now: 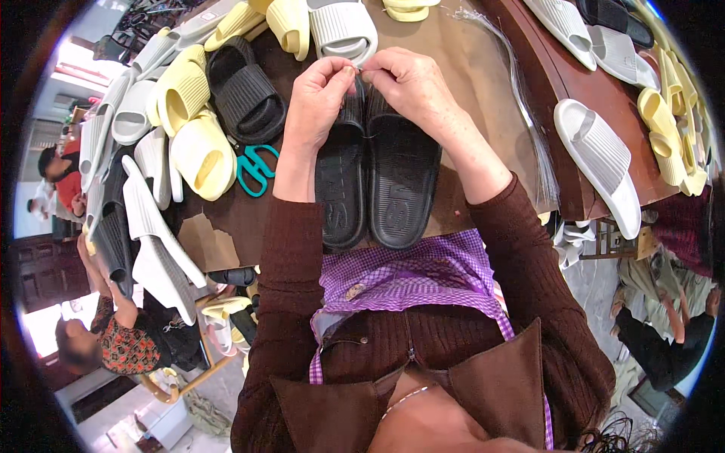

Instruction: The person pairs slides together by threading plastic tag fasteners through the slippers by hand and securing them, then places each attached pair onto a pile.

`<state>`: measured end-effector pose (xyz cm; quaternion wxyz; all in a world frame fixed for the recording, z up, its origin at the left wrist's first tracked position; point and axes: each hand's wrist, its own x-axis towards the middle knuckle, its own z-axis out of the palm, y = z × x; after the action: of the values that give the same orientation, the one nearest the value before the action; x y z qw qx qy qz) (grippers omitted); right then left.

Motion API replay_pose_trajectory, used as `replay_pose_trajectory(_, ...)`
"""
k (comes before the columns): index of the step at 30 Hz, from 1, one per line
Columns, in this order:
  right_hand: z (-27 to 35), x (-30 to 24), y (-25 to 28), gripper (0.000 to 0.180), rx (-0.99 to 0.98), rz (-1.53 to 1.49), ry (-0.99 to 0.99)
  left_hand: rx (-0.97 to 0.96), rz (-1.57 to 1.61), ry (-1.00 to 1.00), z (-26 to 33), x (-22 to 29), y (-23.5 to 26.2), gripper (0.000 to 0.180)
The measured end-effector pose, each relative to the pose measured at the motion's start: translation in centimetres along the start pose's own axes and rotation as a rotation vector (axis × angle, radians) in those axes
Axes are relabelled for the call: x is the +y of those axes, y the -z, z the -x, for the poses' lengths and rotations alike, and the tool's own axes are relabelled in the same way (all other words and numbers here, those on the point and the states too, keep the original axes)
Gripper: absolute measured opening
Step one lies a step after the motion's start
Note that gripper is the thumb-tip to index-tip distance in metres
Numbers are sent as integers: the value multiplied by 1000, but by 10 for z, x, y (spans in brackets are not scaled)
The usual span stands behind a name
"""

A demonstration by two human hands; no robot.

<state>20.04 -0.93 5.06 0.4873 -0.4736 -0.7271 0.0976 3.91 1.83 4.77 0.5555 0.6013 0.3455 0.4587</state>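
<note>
A pair of black ribbed slide sandals (400,181) lies side by side in front of me, soles down, with the heels toward my body. Over their far ends my left hand (321,94) and my right hand (411,84) meet, almost touching. Each one pinches with thumb and fingertips, and whatever they hold is too small and too covered to name. My fingers and wrists partly hide the sandals' straps. To the right lies a bundle of thin, clear strands (522,106). Left of my left wrist are teal-handled scissors (257,170).
Yellow slides (202,155), a black slide (246,90) and white slides (155,241) crowd the left side. A grey slide (341,30) sits just beyond my hands. On the reddish-brown tabletop (563,83) at right are more slides. Other people sit at both sides.
</note>
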Motion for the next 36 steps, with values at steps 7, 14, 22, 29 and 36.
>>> replay_pose_trajectory(7,0,3,-2,8,3,13,5,-3,-8,-19,0,0,-1,12)
replay_pose_trajectory(14,0,1,-3,8,9,4,-25,-7,0,-18,-1,0,0,11)
replay_pose_trajectory(22,1,4,-5,8,29,24,4,12,-13,-6,0,-1,-2,11)
replay_pose_trajectory(29,3,0,-4,8,4,12,-16,-32,-64,40,0,-1,1,10)
replay_pose_trajectory(36,2,-17,14,10,109,122,59,106,44,-99,1,2,-1,16)
